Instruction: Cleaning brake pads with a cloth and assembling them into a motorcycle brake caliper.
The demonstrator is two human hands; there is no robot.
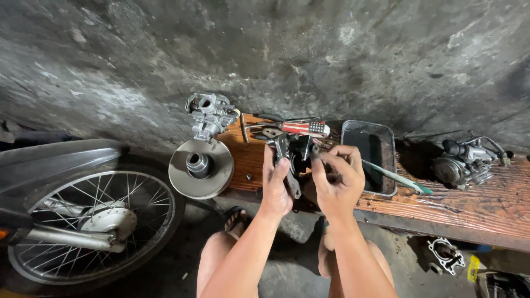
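While left hand (276,185) grips dark metal part (291,160), right hand (337,179) pinches its 3 o'clock end; carburetor (208,115) untouched at 10 o'clock; work seemingly midway.

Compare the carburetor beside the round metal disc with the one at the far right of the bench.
The left carburetor is bright silver and looks clean; the right carburetor is dark and grimy. The left one stands by the round disc with no cables showing; the right one lies alone with cables or hoses attached. Both rest on the wooden bench, untouched by either hand.
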